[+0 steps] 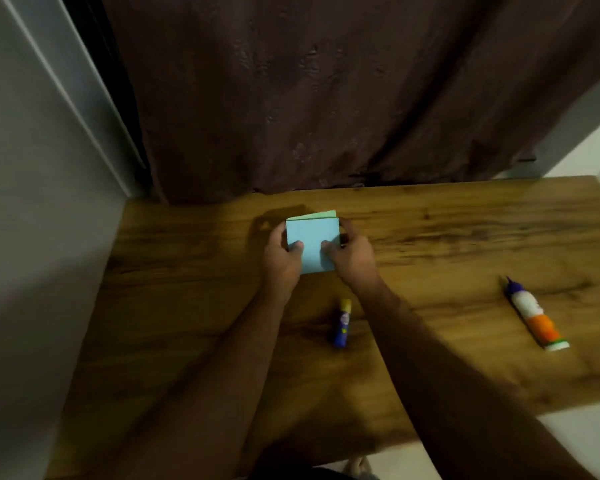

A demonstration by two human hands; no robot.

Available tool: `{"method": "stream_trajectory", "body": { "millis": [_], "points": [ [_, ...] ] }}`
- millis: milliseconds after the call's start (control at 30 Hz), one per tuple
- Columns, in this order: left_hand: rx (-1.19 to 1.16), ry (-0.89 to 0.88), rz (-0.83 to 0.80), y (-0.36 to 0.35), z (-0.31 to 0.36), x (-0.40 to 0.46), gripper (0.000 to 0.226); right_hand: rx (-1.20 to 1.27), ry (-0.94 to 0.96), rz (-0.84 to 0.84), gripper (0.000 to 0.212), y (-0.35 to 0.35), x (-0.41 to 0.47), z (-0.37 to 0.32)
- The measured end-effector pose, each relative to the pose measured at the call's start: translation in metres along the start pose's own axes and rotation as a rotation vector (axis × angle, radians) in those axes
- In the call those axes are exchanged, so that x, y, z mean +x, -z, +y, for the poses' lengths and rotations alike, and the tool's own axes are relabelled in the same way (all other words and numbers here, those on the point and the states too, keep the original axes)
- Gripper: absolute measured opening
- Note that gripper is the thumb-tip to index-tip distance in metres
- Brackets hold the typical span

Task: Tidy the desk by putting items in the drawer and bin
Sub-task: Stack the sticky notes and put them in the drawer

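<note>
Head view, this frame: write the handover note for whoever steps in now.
Left hand and right hand: both grip the light-blue square paper pad, fingers on top, near the wooden desk's far edge.
Still lying on the desk: blue glue stick with yellow cap, white-and-orange glue bottle with purple tip.
Done: nothing visibly stowed.
Left: all three items; drawer and bin are out of view.
</note>
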State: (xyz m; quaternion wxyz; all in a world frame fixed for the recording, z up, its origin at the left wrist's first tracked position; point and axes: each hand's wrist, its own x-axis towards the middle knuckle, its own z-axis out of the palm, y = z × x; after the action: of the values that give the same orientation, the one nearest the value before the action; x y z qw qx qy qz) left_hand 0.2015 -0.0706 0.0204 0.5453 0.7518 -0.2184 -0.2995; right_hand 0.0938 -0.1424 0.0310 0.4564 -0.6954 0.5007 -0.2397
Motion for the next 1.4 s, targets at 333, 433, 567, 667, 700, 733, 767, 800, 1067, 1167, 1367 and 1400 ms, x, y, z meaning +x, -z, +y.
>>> {"method": "stream_trajectory", "body": {
  "millis": [333, 433, 567, 667, 700, 733, 767, 800, 1067, 1167, 1367, 1400],
  "points": [
    [-0.030, -0.126, -0.295, -0.152, 0.021, -0.074, 0.063, 0.190, 0.042, 0.061, 0.037, 0.174, -0.043, 0.093],
    [-0.070, -0.086, -0.385, -0.177, 0.016, -0.088, 0.075, 0.225, 0.014, 0.010, 0.035, 0.207, -0.046, 0.122],
    [0.101, -0.144, -0.452, -0.198, 0.008, -0.102, 0.059, 0.235, -0.001, -0.060, 0.031, 0.231, -0.046, 0.154],
    [0.274, -0.187, -0.387, -0.209, 0.002, -0.115, 0.049, 0.213, -0.008, -0.090, 0.032, 0.236, -0.048, 0.172],
    [0.329, -0.203, -0.379, -0.211, 0.000, -0.119, 0.050, 0.200, -0.018, -0.087, 0.032, 0.235, -0.049, 0.176],
    [0.395, -0.223, -0.376, -0.212, -0.003, -0.124, 0.051, 0.188, -0.027, -0.087, 0.032, 0.235, -0.051, 0.180],
    [0.456, -0.248, -0.371, -0.214, -0.006, -0.126, 0.050, 0.159, -0.026, -0.084, 0.033, 0.236, -0.053, 0.183],
    [0.514, -0.254, -0.365, -0.215, -0.007, -0.129, 0.050, 0.119, -0.020, -0.085, 0.035, 0.235, -0.053, 0.186],
    [0.760, -0.254, -0.325, -0.216, -0.017, -0.134, 0.043, -0.266, 0.019, -0.036, 0.042, 0.235, -0.055, 0.192],
    [0.743, -0.269, -0.317, -0.216, -0.016, -0.135, 0.038, -0.285, 0.043, -0.030, 0.042, 0.237, -0.054, 0.193],
    [0.709, -0.225, -0.348, -0.214, -0.016, -0.133, 0.042, -0.244, 0.013, -0.006, 0.037, 0.238, -0.050, 0.196],
    [0.699, -0.205, -0.358, -0.215, -0.015, -0.134, 0.043, -0.226, -0.016, -0.008, 0.037, 0.239, -0.048, 0.195]
  ]
}}
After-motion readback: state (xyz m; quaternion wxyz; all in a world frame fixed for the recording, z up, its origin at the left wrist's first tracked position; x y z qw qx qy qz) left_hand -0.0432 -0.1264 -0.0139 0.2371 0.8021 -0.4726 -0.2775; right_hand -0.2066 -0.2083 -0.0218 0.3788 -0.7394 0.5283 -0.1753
